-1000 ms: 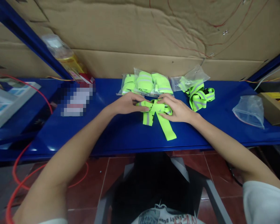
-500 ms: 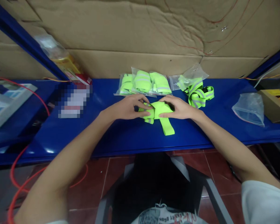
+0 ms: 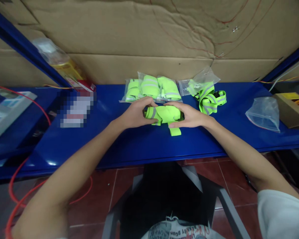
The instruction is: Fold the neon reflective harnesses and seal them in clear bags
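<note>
A neon-yellow reflective strap (image 3: 164, 114) lies bunched on the blue shelf (image 3: 139, 142), with one short end sticking out toward me. My left hand (image 3: 136, 113) grips its left side, fingers curled round it. My right hand (image 3: 189, 114) grips its right side the same way. Just behind my hands lie clear bags of folded straps (image 3: 150, 88). A loose strap (image 3: 209, 98) sits to the right of them, partly on an open clear bag.
An empty clear plastic bag (image 3: 264, 114) lies at the right, beside a cardboard box (image 3: 291, 108). A blurred packet (image 3: 76, 108) and a wrapped bottle (image 3: 62, 66) stand at the left. Cardboard backs the shelf. A red cable (image 3: 17, 189) loops below left.
Both hands have folded the strap in tighter: the long tails that hung toward me are now gathered, leaving only one short end showing.
</note>
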A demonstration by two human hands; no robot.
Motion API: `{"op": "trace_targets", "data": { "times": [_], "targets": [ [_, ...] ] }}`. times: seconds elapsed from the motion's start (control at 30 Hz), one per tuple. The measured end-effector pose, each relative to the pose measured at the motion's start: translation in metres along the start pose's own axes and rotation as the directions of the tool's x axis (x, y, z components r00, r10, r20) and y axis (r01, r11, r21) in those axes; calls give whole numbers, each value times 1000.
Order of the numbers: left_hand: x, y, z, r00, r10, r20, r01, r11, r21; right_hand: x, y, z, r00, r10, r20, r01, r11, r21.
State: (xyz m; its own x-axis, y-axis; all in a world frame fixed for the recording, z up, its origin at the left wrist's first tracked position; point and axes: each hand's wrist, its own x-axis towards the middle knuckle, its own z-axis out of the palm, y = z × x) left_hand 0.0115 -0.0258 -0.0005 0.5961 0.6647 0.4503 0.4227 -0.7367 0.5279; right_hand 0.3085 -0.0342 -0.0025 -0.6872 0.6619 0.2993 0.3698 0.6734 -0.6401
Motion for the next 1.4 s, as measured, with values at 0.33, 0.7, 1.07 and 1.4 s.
{"op": "trace_targets", "data": {
  "times": [0.33,0.7,1.07,1.4],
  "targets": [
    [-3,11,-3,980,164,109,-172,982,75,-1,-9,-10,999,-32,8,31,994,108],
    [-4,4,-15,964,60,260,2,972,-233,-2,-11,-2,987,-159,40,155,984,87],
    [-3,6,-10,974,40,222,26,957,-287,-1,-30,-12,952,252,173,-257,966,6],
    [2,-6,7,987,-145,75,163,824,-543,1,-2,1,989,-28,-144,27,1000,-5]
  ]
}}
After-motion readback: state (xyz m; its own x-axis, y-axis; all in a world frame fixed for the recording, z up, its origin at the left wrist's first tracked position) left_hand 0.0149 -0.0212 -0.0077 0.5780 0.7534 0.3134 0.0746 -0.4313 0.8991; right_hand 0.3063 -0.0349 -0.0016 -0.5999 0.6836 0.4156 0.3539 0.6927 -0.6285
